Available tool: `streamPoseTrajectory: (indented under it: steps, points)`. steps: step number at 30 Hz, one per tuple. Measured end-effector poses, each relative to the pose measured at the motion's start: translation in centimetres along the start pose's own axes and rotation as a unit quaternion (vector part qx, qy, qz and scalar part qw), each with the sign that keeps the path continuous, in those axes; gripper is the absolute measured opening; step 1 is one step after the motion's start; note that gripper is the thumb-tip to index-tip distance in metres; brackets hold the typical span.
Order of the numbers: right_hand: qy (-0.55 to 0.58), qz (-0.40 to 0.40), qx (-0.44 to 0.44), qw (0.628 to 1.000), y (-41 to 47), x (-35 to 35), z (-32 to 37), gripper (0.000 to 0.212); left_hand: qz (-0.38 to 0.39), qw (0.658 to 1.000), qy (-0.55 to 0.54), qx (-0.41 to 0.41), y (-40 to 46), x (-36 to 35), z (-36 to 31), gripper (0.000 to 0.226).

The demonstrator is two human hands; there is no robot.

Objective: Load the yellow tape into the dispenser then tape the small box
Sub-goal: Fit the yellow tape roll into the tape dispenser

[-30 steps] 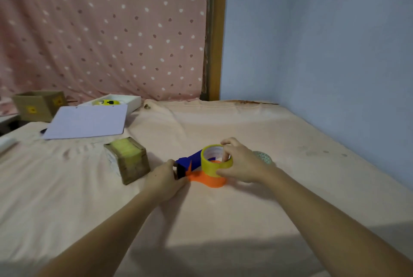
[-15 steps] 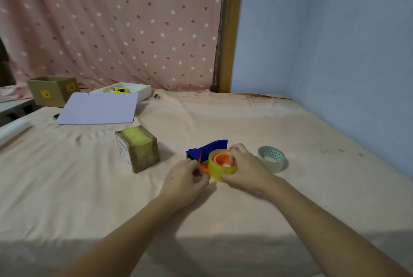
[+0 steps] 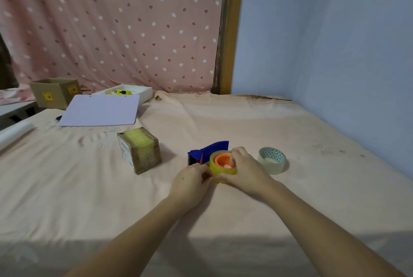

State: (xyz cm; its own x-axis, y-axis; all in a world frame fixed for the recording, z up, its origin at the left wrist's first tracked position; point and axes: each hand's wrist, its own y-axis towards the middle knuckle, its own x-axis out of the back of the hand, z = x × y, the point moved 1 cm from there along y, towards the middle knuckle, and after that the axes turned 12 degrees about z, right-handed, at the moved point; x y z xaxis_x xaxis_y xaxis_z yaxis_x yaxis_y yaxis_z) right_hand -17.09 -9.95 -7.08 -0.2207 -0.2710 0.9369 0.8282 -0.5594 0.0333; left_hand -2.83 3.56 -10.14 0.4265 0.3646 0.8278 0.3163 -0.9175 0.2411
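Peach sheet covering bed (image 3: 290, 198), blue wall at right edge. Yellow tape (image 3: 214, 168) sitting over orange hub of dispenser (image 3: 207, 152), mid-bed. Right hand (image 3: 243, 170) gripping roll; left hand (image 3: 192, 179) pinching at roll's side. Loading looking underway; small box (image 3: 139, 149) lying untouched nearby, taping remaining.

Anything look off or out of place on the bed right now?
Nothing stands out. The yellow tape sits over the dispenser's orange hub, both hands on it; the small box stands upright nearby.
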Motion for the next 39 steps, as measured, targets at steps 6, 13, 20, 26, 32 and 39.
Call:
streamPoseTrajectory:
  steps: [6, 13, 20, 26, 32, 39]
  points:
    - [-0.007, -0.002, -0.001, 1.000, -0.4, 0.2, 0.3, 0.050, 0.009, 0.999, -0.033, 0.040, 0.3, 0.1, 0.2, 0.014]
    - [-0.007, 0.009, 0.014, 1.000, -1.7, 1.1, 0.2, 0.048, 0.055, 0.989, -0.101, 0.097, 1.3, 0.3, 0.7, 0.013]
    - [0.058, 0.062, 0.021, 0.996, -2.1, 2.5, -3.5, 0.053, 0.043, 0.980, -0.154, 0.114, 1.6, 1.5, 2.0, 0.021]
    - [-0.052, 0.105, 0.031, 0.993, -1.2, 3.9, -2.2, 0.065, 0.052, 0.985, -0.142, 0.086, 1.1, 0.9, 1.5, 0.012]
    - [-0.072, 0.055, 0.079, 0.993, 0.7, 1.4, 2.4, 0.043, 0.054, 0.985, -0.147, 0.074, 0.9, 0.7, 1.8, 0.013]
    - [-0.026, 0.050, 0.054, 0.997, 1.5, 0.1, 1.9, 0.024, 0.085, 0.980, -0.173, 0.056, 0.7, 1.1, 2.1, 0.027]
